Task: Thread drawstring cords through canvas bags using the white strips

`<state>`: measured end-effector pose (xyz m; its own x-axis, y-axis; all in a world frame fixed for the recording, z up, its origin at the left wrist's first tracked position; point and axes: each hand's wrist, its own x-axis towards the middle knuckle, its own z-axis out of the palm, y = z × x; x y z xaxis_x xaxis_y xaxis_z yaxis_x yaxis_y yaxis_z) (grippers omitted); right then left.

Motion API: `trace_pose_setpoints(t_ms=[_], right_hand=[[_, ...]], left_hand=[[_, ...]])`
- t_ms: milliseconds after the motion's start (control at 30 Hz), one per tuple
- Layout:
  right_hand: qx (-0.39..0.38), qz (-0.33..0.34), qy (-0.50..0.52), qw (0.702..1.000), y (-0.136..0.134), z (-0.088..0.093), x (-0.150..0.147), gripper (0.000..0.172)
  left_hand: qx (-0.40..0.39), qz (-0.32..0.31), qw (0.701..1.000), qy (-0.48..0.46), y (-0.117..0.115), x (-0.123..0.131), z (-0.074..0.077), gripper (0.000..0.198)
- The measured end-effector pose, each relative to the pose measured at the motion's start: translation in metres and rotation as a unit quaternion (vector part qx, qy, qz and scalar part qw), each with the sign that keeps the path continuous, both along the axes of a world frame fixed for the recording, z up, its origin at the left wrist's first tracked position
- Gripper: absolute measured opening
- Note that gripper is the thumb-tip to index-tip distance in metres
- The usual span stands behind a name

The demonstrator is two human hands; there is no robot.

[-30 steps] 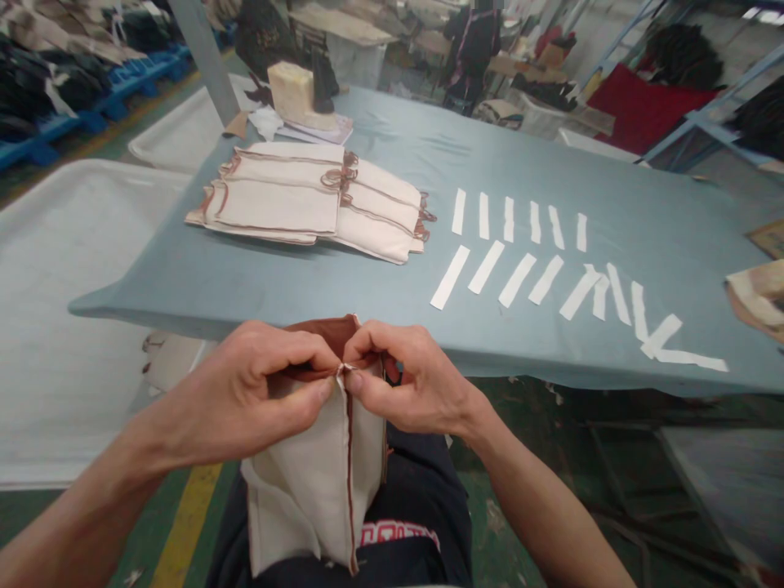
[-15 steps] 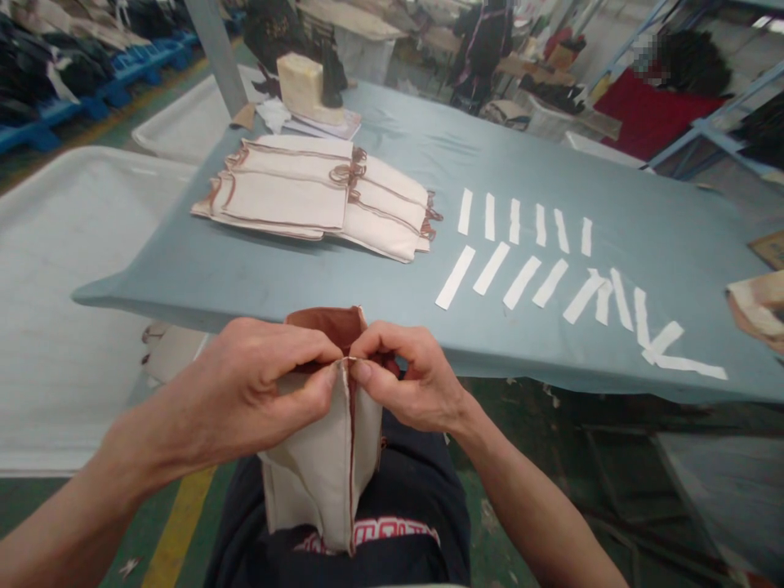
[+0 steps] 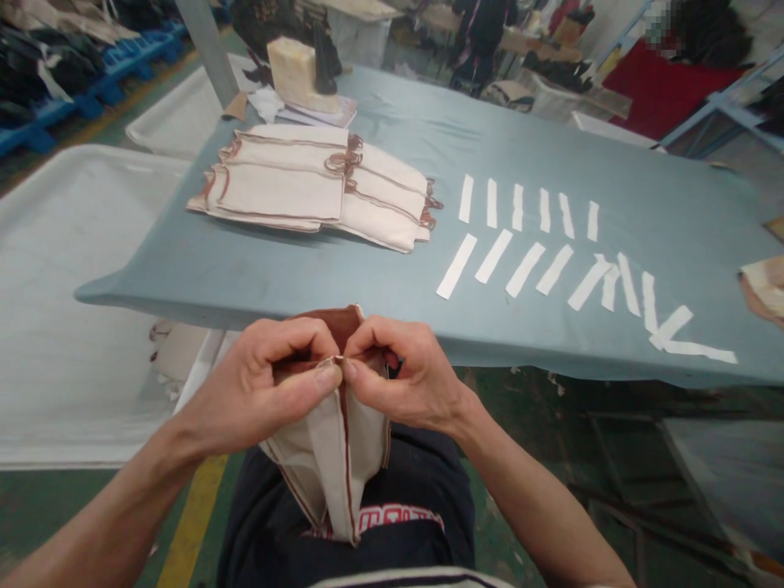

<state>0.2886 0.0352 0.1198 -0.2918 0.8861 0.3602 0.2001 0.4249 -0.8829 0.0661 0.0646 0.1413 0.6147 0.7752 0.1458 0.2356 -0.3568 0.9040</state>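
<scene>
Over my lap I hold a cream cloth bag point(image 3: 334, 457) with a brown lining and brown edging. My left hand point(image 3: 269, 384) pinches its top edge from the left. My right hand point(image 3: 398, 376) pinches the same edge from the right, so thumbs and forefingers meet at the bag's mouth. The bag hangs down between my wrists, just in front of the table's near edge. A stack of similar cream bags point(image 3: 312, 192) lies on the blue-grey table point(image 3: 257, 278) at the back left. Several white strips point(image 3: 539, 245) lie in two rows on the table's right half.
A pale block point(image 3: 294, 73) and a dark object stand on papers at the table's far left corner. White bins point(image 3: 73, 269) sit to the left of the table. Cloth pieces point(image 3: 763, 286) lie at the table's right edge. Shelves, garments and a person stand behind.
Both hands have kept their pinch on the bag's top edge and worked it closer together. The bag's lower part has bunched narrower and its left side folded in.
</scene>
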Motion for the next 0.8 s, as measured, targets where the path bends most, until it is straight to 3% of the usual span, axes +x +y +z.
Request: trace_pose_setpoints(t_ms=[233,467,533,700,800], right_hand=[[0.103,-0.008,0.009,0.995,-0.005,0.003,0.000,0.010],[0.129,-0.031,-0.039,0.990,-0.003,0.006,-0.002,0.013],[0.095,-0.042,-0.034,0.994,-0.002,0.008,-0.005,0.013],[-0.087,-0.023,0.023,0.996,-0.005,0.011,-0.014,0.009],[-0.080,0.003,0.013,0.997,-0.004,0.012,-0.012,0.009]], left_hand=[[0.006,0.005,0.997,0.077,0.000,-0.004,0.020,0.027],[0.050,0.020,0.996,0.071,0.002,-0.003,0.021,0.026],[0.046,0.031,0.995,0.079,0.001,0.000,0.021,0.028],[0.044,0.030,0.992,0.110,-0.004,-0.001,0.019,0.029],[0.035,0.008,0.993,0.111,-0.004,-0.006,0.017,0.027]])
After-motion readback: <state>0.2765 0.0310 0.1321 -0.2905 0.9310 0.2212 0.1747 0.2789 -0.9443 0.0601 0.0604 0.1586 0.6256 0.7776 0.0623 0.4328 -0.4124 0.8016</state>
